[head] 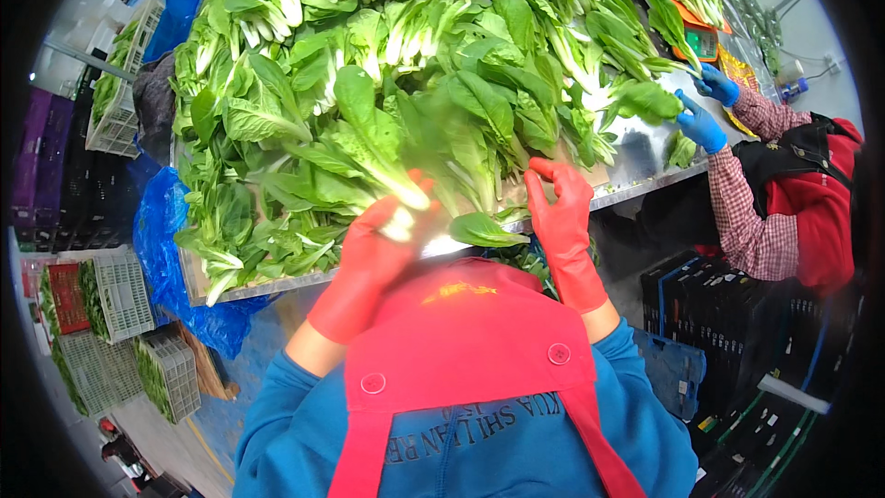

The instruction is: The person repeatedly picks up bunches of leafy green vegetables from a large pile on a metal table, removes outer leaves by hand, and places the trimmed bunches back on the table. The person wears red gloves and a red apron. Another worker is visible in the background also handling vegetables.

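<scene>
My left hand [370,249], in a red rubber glove, grips a head of leafy greens [370,145] by its pale stem base. The leaves point away from me over the table, and part of them is blurred. My right hand [561,204], gloved in the same red rubber, is at the table's near edge. Its thumb and fingers are curved and apart, with nothing visible between them. A single green leaf [487,229] is between my hands at that edge; I cannot tell whether it is resting or falling. A large heap of leafy greens [422,34] covers much of the metal table [643,183].
At the right, a co-worker's blue-gloved hands [702,124] handle greens beside an orange scale [702,41]. Black crates [698,311] stand behind me on the right. Blue plastic sheeting [162,235] hangs at the table's left corner, near white crates of greens [169,373].
</scene>
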Demonstrator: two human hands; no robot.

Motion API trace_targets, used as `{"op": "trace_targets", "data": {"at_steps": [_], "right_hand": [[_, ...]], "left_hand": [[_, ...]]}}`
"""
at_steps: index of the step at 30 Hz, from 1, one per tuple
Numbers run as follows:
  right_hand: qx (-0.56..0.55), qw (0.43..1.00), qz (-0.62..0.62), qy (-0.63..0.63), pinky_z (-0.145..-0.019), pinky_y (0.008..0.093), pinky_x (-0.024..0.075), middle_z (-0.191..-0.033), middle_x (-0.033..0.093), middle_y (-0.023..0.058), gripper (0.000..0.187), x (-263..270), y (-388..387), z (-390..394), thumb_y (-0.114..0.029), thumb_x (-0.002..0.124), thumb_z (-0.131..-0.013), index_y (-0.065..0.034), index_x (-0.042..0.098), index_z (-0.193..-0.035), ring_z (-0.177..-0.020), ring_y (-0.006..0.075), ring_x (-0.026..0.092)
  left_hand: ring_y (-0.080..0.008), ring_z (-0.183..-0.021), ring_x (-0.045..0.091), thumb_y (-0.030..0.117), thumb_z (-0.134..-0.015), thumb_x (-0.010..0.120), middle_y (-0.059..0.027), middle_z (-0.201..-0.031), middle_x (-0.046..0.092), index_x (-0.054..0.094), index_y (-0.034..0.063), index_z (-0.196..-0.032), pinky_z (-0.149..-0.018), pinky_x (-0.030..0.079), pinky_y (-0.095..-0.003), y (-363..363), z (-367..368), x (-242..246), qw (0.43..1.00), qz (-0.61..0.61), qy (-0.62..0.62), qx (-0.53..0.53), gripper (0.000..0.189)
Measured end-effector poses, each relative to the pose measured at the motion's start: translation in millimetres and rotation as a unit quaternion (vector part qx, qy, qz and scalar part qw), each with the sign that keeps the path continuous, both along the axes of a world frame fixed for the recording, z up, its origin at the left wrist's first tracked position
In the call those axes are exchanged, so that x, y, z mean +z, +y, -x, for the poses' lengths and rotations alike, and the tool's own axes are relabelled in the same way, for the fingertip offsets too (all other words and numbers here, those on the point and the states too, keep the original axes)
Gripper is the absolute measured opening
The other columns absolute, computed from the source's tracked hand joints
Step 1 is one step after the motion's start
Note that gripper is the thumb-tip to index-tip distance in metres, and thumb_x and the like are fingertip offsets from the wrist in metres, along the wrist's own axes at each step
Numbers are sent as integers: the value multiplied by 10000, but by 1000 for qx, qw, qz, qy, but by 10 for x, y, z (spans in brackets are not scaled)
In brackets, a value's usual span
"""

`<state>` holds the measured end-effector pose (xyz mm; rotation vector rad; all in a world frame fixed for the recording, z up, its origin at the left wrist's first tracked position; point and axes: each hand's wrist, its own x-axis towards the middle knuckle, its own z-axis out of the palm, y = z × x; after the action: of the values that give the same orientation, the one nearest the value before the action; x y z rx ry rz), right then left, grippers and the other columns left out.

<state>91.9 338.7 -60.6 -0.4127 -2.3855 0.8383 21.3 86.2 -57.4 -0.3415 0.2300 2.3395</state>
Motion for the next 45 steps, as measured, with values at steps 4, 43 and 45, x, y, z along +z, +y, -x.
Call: {"op": "trace_targets", "data": {"at_steps": [4, 43, 45], "right_hand": [[85, 994, 34, -66, -626, 395, 476, -713, 661, 120, 188, -44, -39, -91, -221, 788, -769, -50, 711, -776, -680, 312, 637], [108, 825, 542, -118, -688, 282, 515, -897, 714, 64, 364, -28, 59, 54, -290, 621, -964, 5, 645, -1176, -733, 123, 647], [123, 790, 586, -129, -689, 256, 508, -954, 716, 97, 400, 33, 8, 47, -303, 604, -973, 3, 613, -1230, -754, 127, 640]], "left_hand": [[-339, -1358, 412, 29, -897, 553, -201, -1461, 437, 356, -46, -1449, -1106, 389, -477, -56, 21, 11, 999, -19, -25, -5, 590], [-362, -1265, 520, 55, -951, 557, -182, -1351, 545, 448, -7, -1367, -1025, 489, -505, 366, -122, -144, 986, 145, -46, -73, 434], [-364, -1270, 515, 41, -951, 543, -192, -1353, 540, 436, -6, -1374, -1022, 490, -507, 398, -102, -180, 983, 166, -37, -75, 439]]}}
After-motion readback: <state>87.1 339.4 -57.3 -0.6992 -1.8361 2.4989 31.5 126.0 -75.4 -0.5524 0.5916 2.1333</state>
